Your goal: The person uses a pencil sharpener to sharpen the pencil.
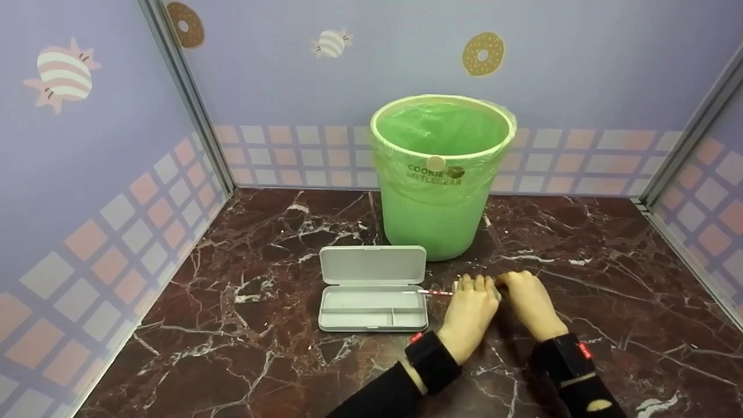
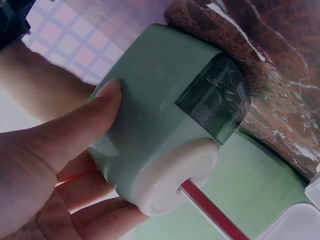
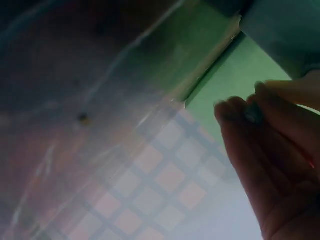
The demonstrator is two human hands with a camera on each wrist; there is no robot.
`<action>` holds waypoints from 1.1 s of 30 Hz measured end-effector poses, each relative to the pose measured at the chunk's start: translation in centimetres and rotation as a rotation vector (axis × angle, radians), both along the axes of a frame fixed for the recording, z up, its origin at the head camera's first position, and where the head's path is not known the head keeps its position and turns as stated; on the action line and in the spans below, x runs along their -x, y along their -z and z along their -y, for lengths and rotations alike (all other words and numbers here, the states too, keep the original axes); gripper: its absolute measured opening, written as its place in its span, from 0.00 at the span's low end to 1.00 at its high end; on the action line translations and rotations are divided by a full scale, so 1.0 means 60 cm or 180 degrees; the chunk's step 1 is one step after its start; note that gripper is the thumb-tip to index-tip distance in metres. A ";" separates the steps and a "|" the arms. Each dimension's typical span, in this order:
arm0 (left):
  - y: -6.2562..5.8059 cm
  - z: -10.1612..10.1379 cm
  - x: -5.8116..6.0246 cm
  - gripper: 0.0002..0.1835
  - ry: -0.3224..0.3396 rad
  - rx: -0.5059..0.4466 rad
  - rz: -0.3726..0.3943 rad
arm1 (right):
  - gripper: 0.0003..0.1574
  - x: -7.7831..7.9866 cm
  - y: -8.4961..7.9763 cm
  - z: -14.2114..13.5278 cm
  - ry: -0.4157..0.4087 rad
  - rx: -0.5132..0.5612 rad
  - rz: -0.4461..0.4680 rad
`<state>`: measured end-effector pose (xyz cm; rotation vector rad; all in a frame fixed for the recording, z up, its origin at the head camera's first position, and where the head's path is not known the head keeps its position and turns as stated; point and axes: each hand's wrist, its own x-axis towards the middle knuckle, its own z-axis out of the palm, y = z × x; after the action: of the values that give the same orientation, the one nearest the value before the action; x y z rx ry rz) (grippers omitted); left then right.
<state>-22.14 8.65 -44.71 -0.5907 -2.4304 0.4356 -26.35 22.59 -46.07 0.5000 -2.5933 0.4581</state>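
My left hand grips a green desktop pencil sharpener, its thumb along one side and its fingers beneath. A dark see-through shavings window shows on the sharpener's body. Out of the hole in its pale round front sticks a red-and-white pencil, whose other end reaches over the right edge of the open pencil case. On the sharpener's far side, my right hand pinches a small dark green knob between thumb and fingers. From the head view the hands mostly hide the sharpener.
Behind the hands stands a green waste bin lined with a clear bag. The case's raised lid leans back close to the bin. Patterned panels wall in the dark marbled tabletop at the back and both sides.
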 end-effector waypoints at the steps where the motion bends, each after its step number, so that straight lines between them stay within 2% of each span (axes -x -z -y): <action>1: 0.001 0.000 0.000 0.19 -0.0003 -0.0020 -0.0007 | 0.09 0.000 0.001 0.000 -0.0014 -0.0023 0.0054; 4: 0.002 0.000 0.000 0.19 -0.0028 -0.0049 0.0000 | 0.12 -0.002 0.002 -0.001 -0.0033 -0.0089 0.0195; 10: 0.001 -0.001 0.000 0.20 -0.0057 -0.0052 0.0044 | 0.09 -0.013 0.000 -0.007 -0.0149 -0.0230 0.0433; 19: 0.001 -0.004 -0.002 0.20 -0.0121 -0.0089 0.0126 | 0.14 -0.028 -0.035 -0.016 -0.0505 -0.0135 0.1143; 27: 0.001 -0.005 -0.003 0.20 -0.0184 -0.0032 0.0102 | 0.11 -0.049 -0.069 -0.016 -0.0779 -0.0375 0.0948; 33: 0.000 -0.002 -0.002 0.20 -0.0167 -0.0025 0.0151 | 0.16 -0.060 -0.096 -0.014 -0.0816 -0.0265 0.0988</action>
<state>-22.01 8.80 -44.68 -0.5406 -2.4964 0.4380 -22.74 23.45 -40.29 0.8573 -2.8659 0.5514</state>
